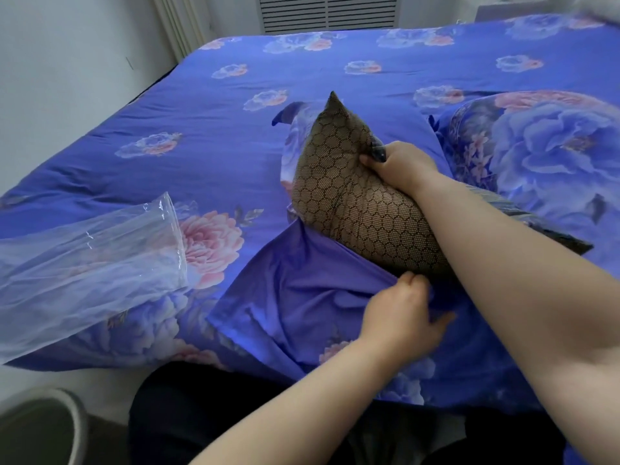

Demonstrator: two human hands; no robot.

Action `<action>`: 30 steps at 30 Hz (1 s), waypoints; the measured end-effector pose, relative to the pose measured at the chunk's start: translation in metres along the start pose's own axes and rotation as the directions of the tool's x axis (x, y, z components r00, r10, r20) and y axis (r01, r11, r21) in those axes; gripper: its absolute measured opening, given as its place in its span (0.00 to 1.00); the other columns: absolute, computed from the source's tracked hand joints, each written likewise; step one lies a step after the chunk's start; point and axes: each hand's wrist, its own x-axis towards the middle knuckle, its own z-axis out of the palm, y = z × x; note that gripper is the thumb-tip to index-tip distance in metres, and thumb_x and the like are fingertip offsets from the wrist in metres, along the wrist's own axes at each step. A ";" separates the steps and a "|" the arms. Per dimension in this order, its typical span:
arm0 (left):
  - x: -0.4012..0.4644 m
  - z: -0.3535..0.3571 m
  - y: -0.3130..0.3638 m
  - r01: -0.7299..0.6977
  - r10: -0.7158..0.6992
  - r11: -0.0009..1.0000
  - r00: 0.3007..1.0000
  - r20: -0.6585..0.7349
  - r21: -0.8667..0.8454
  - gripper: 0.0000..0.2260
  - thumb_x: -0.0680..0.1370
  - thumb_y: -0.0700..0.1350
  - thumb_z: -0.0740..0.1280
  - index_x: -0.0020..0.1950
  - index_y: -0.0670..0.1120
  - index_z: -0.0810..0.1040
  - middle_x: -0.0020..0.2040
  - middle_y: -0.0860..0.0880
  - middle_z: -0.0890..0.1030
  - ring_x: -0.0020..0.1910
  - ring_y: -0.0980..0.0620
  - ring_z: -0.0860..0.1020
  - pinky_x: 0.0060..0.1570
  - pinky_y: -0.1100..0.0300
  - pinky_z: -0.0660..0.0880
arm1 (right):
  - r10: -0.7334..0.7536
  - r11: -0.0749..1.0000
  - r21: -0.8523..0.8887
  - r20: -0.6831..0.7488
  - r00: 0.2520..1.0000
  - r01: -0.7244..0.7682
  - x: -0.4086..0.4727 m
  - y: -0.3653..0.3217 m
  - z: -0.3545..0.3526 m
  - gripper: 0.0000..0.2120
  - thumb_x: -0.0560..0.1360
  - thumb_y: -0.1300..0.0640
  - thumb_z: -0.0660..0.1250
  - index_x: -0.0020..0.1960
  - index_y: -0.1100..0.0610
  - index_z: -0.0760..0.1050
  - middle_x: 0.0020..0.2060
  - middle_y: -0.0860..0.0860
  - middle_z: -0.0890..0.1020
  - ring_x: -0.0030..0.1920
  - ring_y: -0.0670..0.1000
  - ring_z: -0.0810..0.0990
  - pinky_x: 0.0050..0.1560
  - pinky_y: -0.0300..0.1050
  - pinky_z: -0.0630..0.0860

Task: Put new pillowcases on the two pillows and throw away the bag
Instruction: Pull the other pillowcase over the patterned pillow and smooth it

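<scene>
**Pillow half into its case**

The right hand [399, 166] grips the brown honeycomb-mesh pillow [355, 209] on the bed; the left hand [402, 313] pinches the blue floral pillowcase [302, 297] at its mouth. If that edge slips, the fabric may bunch. The clear plastic bag [84, 260] lies left.

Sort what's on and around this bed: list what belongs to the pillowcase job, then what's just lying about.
Belongs to the job:
- brown mesh pillow, gripped by the right hand
- blue pillowcase, its edge held by the left hand
- already covered pillow
- clear plastic bag, still to bin
- bin

Just there:
- bedsheet
- wall vent
</scene>
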 end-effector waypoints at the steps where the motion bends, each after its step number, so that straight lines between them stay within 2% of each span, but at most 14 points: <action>1: -0.002 0.001 0.004 0.004 -0.004 1.000 1.000 -0.006 -0.015 0.17 0.74 0.55 0.67 0.51 0.44 0.72 0.52 0.45 0.74 0.45 0.38 0.76 0.36 0.51 0.67 | -0.012 1.000 -0.013 -0.018 1.000 0.012 -0.003 0.001 0.003 0.21 0.76 0.36 0.57 0.41 0.53 0.74 0.44 0.55 0.80 0.50 0.58 0.77 0.43 0.49 0.70; 4: 0.002 -0.001 0.015 -0.001 -0.001 0.997 1.000 -0.022 -0.074 0.15 0.75 0.52 0.67 0.50 0.41 0.71 0.51 0.42 0.74 0.46 0.36 0.75 0.38 0.49 0.67 | -0.039 0.997 -0.062 -0.035 0.999 0.037 -0.005 -0.002 0.010 0.25 0.76 0.35 0.55 0.51 0.54 0.78 0.51 0.57 0.81 0.54 0.60 0.77 0.43 0.48 0.68; 7: 0.012 0.002 0.021 -0.009 0.009 0.998 1.000 0.007 -0.065 0.15 0.75 0.52 0.66 0.53 0.41 0.73 0.52 0.42 0.76 0.48 0.37 0.76 0.40 0.49 0.70 | -0.061 0.998 0.002 0.008 0.998 0.061 -0.008 -0.006 0.004 0.22 0.77 0.38 0.58 0.50 0.55 0.78 0.49 0.57 0.81 0.53 0.59 0.77 0.44 0.47 0.68; 10: 0.020 0.015 0.034 -0.014 0.013 1.000 0.995 0.104 0.003 0.16 0.77 0.52 0.65 0.56 0.41 0.74 0.53 0.41 0.76 0.50 0.38 0.77 0.40 0.52 0.69 | -0.044 0.992 0.121 0.082 0.996 0.034 -0.012 0.003 -0.003 0.17 0.77 0.41 0.61 0.43 0.54 0.77 0.41 0.54 0.79 0.48 0.57 0.78 0.46 0.48 0.69; 12: 0.018 0.020 0.037 -0.017 0.014 1.000 0.989 0.144 0.024 0.15 0.77 0.51 0.65 0.56 0.41 0.73 0.55 0.41 0.75 0.51 0.39 0.77 0.40 0.52 0.68 | -0.037 0.986 0.163 0.089 0.995 0.022 -0.017 0.006 -0.005 0.16 0.77 0.42 0.62 0.43 0.54 0.77 0.41 0.54 0.79 0.47 0.56 0.78 0.48 0.48 0.71; 15: 0.007 0.006 0.016 -0.067 0.057 0.990 0.994 0.089 0.124 0.14 0.77 0.53 0.64 0.54 0.43 0.73 0.54 0.43 0.76 0.51 0.39 0.77 0.38 0.52 0.67 | -0.063 0.982 0.182 0.040 0.997 0.055 -0.028 0.008 0.004 0.18 0.77 0.42 0.62 0.48 0.56 0.80 0.47 0.56 0.82 0.50 0.57 0.79 0.50 0.50 0.72; 18: -0.003 -0.027 -0.027 -0.113 0.093 0.954 0.992 0.083 0.279 0.14 0.76 0.57 0.64 0.51 0.47 0.71 0.52 0.47 0.76 0.49 0.41 0.78 0.35 0.53 0.64 | -0.152 0.980 0.125 -0.031 0.988 0.155 -0.042 0.006 0.023 0.18 0.78 0.43 0.60 0.55 0.56 0.78 0.52 0.57 0.81 0.55 0.57 0.77 0.49 0.48 0.70; 20: -0.007 -0.055 -0.058 -0.164 0.169 0.899 0.985 0.025 0.406 0.10 0.74 0.54 0.65 0.46 0.48 0.72 0.46 0.49 0.77 0.42 0.43 0.80 0.29 0.54 0.66 | -0.169 0.976 0.125 -0.064 0.984 0.176 -0.048 0.005 0.031 0.18 0.78 0.44 0.59 0.59 0.54 0.77 0.55 0.55 0.80 0.57 0.56 0.77 0.51 0.48 0.71; 22: -0.008 -0.083 -0.090 -0.192 0.263 0.826 0.963 -0.061 0.530 0.03 0.69 0.47 0.63 0.40 0.48 0.73 0.39 0.49 0.76 0.34 0.44 0.79 0.21 0.56 0.67 | -0.156 0.979 0.122 -0.055 0.986 0.162 -0.050 0.004 0.034 0.19 0.77 0.41 0.59 0.59 0.52 0.77 0.55 0.54 0.79 0.58 0.55 0.76 0.54 0.49 0.73; 24: -0.007 -0.105 -0.120 -0.182 0.334 0.774 0.931 -0.146 0.606 0.04 0.67 0.45 0.60 0.36 0.47 0.73 0.36 0.48 0.76 0.33 0.44 0.77 0.21 0.57 0.69 | -0.140 0.985 0.101 -0.026 0.990 0.141 -0.053 0.002 0.037 0.24 0.74 0.35 0.58 0.58 0.52 0.77 0.54 0.52 0.79 0.57 0.55 0.76 0.55 0.51 0.74; 27: 0.006 -0.118 -0.137 -0.122 0.372 0.796 0.871 -0.320 0.593 0.04 0.65 0.42 0.61 0.34 0.44 0.75 0.44 0.46 0.79 0.39 0.43 0.77 0.28 0.53 0.72 | -0.147 0.989 -0.028 -0.007 0.989 0.147 -0.059 -0.006 0.041 0.27 0.72 0.33 0.59 0.55 0.54 0.77 0.51 0.52 0.78 0.55 0.56 0.74 0.54 0.52 0.72; 30: 0.031 -0.109 -0.113 -0.169 0.383 0.889 0.783 -0.490 0.425 0.05 0.69 0.40 0.61 0.35 0.43 0.75 0.57 0.43 0.78 0.53 0.43 0.77 0.41 0.55 0.73 | -0.218 0.959 -0.193 -0.026 0.976 0.210 -0.068 -0.011 0.039 0.24 0.73 0.38 0.62 0.61 0.54 0.75 0.55 0.55 0.75 0.55 0.59 0.71 0.52 0.53 0.68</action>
